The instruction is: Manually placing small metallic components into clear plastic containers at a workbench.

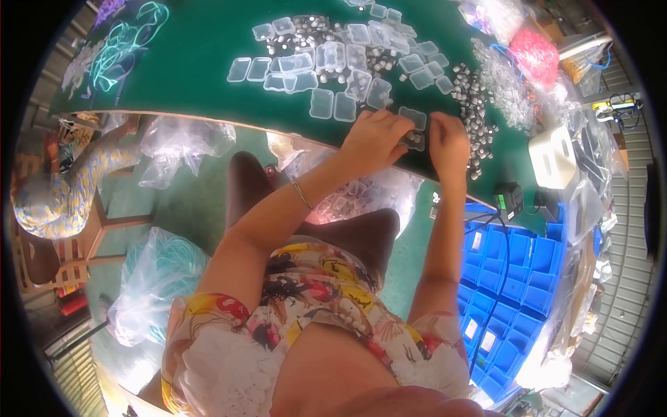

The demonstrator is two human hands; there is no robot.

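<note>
1 head view, fisheye, looks steeply down from above; green table (208, 62) ahead, own lap close below.

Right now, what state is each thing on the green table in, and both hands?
Left hand: closed on a small clear case at the table edge.
Right hand: grip on the same case.
Clear cases: scattered, many lying open and empty.
Small metal parts: loose in a heap by the right hand.
Blue bins: on the floor; contents unclear.

Floral dress (313, 306), thin wrist bangle (302, 195)
</note>
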